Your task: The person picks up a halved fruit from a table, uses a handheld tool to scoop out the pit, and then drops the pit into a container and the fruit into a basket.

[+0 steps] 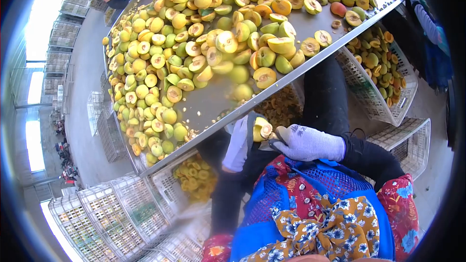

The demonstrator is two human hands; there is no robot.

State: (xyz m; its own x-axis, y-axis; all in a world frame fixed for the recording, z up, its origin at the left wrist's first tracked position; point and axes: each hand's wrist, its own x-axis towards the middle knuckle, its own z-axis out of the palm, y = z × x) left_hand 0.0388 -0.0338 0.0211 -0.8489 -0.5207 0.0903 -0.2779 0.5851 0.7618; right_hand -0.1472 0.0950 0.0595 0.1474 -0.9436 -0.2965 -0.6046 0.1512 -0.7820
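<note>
Left hand (237,145): gloved in pale, dark-palmed knit, pinching a yellow, rounded cut fruit (262,128)
Right hand (310,143): gloved alike, fingertips drawn in beside the fruit; cannot tell whether pinching a tool
Cut fruit: between both hands; probably mid-pitting, next calling for steady left hold, careful right prying
Beyond grip: grey metal table (204,109), heaped with yellow-green halved fruits (145,77)
Right beyond grip: white slatted plastic crate (364,92)

One head-worn camera looks forward and down from close above the gloved fingers (284,137), table (208,106) beyond.
</note>
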